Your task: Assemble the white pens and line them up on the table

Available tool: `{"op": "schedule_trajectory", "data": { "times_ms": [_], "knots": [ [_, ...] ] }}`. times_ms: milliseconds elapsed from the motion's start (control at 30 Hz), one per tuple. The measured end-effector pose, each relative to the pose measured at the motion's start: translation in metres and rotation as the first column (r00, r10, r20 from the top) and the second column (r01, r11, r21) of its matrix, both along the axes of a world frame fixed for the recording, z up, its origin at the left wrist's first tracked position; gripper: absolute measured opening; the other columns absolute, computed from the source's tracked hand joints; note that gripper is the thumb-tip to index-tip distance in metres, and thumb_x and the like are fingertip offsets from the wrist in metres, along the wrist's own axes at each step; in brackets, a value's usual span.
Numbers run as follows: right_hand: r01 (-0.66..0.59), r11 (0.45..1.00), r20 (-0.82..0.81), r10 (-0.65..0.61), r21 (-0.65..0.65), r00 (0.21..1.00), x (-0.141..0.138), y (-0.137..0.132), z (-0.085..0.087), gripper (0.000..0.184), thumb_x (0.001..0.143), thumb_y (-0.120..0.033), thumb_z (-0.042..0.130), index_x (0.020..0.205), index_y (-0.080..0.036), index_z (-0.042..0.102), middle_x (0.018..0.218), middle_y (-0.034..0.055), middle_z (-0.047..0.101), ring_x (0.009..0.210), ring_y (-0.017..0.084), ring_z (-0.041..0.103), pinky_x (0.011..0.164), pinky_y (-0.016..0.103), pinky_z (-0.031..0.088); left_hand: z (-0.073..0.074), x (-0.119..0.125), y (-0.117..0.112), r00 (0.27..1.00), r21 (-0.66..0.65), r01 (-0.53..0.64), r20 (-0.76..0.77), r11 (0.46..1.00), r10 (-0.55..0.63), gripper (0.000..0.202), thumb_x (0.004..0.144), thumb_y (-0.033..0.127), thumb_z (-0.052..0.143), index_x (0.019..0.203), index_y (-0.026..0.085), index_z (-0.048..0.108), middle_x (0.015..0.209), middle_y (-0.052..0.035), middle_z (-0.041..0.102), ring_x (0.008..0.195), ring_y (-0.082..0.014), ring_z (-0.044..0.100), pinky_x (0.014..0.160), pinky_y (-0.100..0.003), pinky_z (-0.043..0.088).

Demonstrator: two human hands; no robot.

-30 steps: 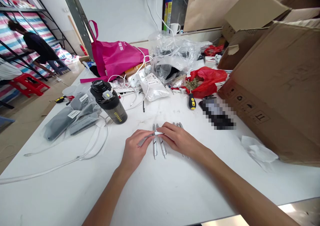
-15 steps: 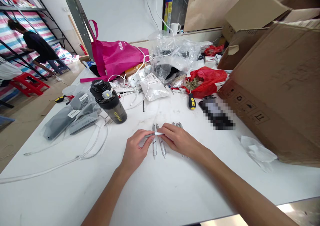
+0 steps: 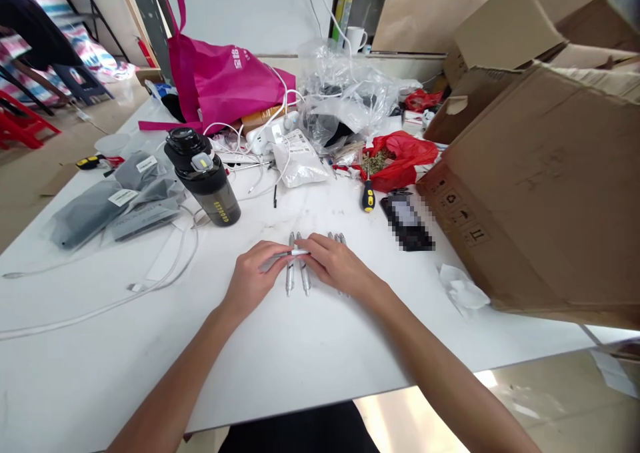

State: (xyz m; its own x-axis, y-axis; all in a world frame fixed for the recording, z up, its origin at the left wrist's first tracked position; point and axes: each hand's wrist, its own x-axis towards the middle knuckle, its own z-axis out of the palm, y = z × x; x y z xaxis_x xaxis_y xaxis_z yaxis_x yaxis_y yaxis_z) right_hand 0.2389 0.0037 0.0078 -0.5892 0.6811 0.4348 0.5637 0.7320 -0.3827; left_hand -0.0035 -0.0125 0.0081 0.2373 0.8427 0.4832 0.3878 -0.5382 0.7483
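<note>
A slim silver pen point(image 3: 285, 255) lies crosswise between my hands, a little above the white table point(image 3: 125, 366). My left hand point(image 3: 249, 278) closes on its barrel, and the fingertips of my right hand point(image 3: 334, 263) pinch its pale end. Just beneath them, two similar silver pens point(image 3: 291, 273) lie side by side, pointing away from me. A further small group of pens point(image 3: 336, 239) lies mostly hidden behind my right hand.
A dark water bottle point(image 3: 203, 176) stands left of my hands, with grey packets point(image 3: 90, 213) and a white cable beyond. Ahead are a yellow-handled screwdriver point(image 3: 369, 196), a red plastic bag point(image 3: 400, 163) and a pixelated dark object point(image 3: 407, 223). A large cardboard box point(image 3: 520, 193) borders the right.
The whole view has shifted up and left as my head turned, showing more of the table's front edge. My hands and the crosswise pen stay in nearly the same pose.
</note>
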Motion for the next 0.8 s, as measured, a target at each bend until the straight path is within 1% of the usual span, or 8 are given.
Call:
{"op": "schedule_trajectory", "data": {
  "times_ms": [100, 167, 267, 367, 467, 533, 667, 800],
  "knots": [
    [0.014, 0.999, -0.023, -0.015, -0.044, 1.0, 0.001, 0.0, 0.001, 0.016, 0.12, -0.029, 0.052, 0.124, -0.019, 0.064, 0.108, 0.0095, 0.073, 0.082, 0.02, 0.064, 0.071, 0.031, 0.046, 0.0, 0.0, 0.0, 1.0, 0.025, 0.0, -0.001, 1.0, 0.001, 0.009, 0.106, 0.028, 0.08, 0.113, 0.026, 0.085, 0.107, -0.0046, 0.086, 0.098, -0.0216, 0.081, 0.091, -0.035, 0.066],
    [-0.006, 0.999, -0.004, 0.006, -0.04, 1.0, 0.001, 0.0, 0.002, 0.02, 0.121, -0.028, 0.047, 0.119, -0.02, 0.065, 0.104, 0.0088, 0.071, 0.081, 0.02, 0.062, 0.071, 0.031, 0.045, -0.001, 0.0, 0.001, 1.0, 0.04, -0.006, -0.001, 0.999, 0.006, 0.009, 0.105, 0.027, 0.081, 0.113, 0.026, 0.086, 0.107, -0.0043, 0.086, 0.097, -0.0213, 0.081, 0.09, -0.035, 0.066],
    [-0.028, 0.999, 0.003, 0.028, -0.04, 1.0, 0.001, 0.0, 0.004, 0.028, 0.123, -0.031, 0.042, 0.121, -0.02, 0.068, 0.103, 0.0096, 0.07, 0.082, 0.02, 0.063, 0.073, 0.032, 0.046, -0.004, 0.0, 0.001, 1.0, 0.054, -0.013, 0.004, 0.998, 0.013, 0.009, 0.105, 0.027, 0.081, 0.112, 0.026, 0.086, 0.106, -0.0049, 0.087, 0.097, -0.0222, 0.081, 0.09, -0.037, 0.066],
    [-0.009, 0.996, -0.023, 0.007, -0.088, 1.0, 0.001, 0.0, 0.004, 0.025, 0.122, -0.035, 0.048, 0.129, -0.02, 0.066, 0.113, 0.0115, 0.072, 0.088, 0.021, 0.066, 0.075, 0.032, 0.048, -0.007, -0.001, 0.002, 1.0, 0.07, -0.005, 0.005, 0.998, 0.005, 0.01, 0.105, 0.028, 0.081, 0.112, 0.026, 0.087, 0.106, -0.0054, 0.087, 0.097, -0.0227, 0.081, 0.09, -0.038, 0.066],
    [0.004, 0.994, -0.01, -0.006, -0.113, 1.0, 0.001, -0.001, 0.003, 0.022, 0.122, -0.036, 0.05, 0.123, -0.021, 0.065, 0.109, 0.0096, 0.072, 0.086, 0.021, 0.066, 0.074, 0.032, 0.047, -0.008, -0.001, 0.003, 1.0, 0.069, -0.015, -0.01, 0.998, 0.016, 0.01, 0.105, 0.031, 0.08, 0.112, 0.027, 0.087, 0.106, -0.0056, 0.087, 0.096, -0.0235, 0.081, 0.09, -0.04, 0.065],
    [-0.002, 0.995, 0.012, 0.004, -0.102, 1.0, 0.001, -0.001, 0.003, 0.026, 0.123, -0.035, 0.046, 0.118, -0.021, 0.067, 0.103, 0.0085, 0.072, 0.085, 0.021, 0.066, 0.074, 0.032, 0.047, -0.009, -0.001, 0.003, 0.999, 0.076, -0.026, -0.019, 0.997, 0.027, 0.01, 0.105, 0.033, 0.08, 0.111, 0.028, 0.087, 0.105, -0.0053, 0.088, 0.096, -0.0239, 0.081, 0.09, -0.041, 0.065],
    [-0.02, 0.991, -0.031, 0.016, -0.136, 0.999, 0.001, -0.002, 0.005, 0.025, 0.122, -0.036, 0.048, 0.127, -0.02, 0.066, 0.113, 0.0106, 0.073, 0.089, 0.021, 0.068, 0.077, 0.032, 0.049, -0.01, -0.001, 0.004, 0.999, 0.109, -0.02, -0.026, 0.994, 0.023, 0.008, 0.104, 0.031, 0.081, 0.109, 0.028, 0.087, 0.102, -0.0047, 0.087, 0.094, -0.0238, 0.08, 0.089, -0.041, 0.064],
    [-0.007, 0.992, -0.008, 0.006, -0.126, 1.0, 0.001, -0.002, 0.006, 0.032, 0.123, -0.036, 0.041, 0.117, -0.021, 0.069, 0.103, 0.0091, 0.072, 0.084, 0.021, 0.064, 0.074, 0.033, 0.046, -0.01, -0.001, 0.004, 0.999, 0.128, -0.013, -0.039, 0.992, 0.018, 0.007, 0.104, 0.027, 0.082, 0.109, 0.027, 0.086, 0.103, -0.0045, 0.088, 0.094, -0.0236, 0.08, 0.09, -0.041, 0.062]
  ]
}}
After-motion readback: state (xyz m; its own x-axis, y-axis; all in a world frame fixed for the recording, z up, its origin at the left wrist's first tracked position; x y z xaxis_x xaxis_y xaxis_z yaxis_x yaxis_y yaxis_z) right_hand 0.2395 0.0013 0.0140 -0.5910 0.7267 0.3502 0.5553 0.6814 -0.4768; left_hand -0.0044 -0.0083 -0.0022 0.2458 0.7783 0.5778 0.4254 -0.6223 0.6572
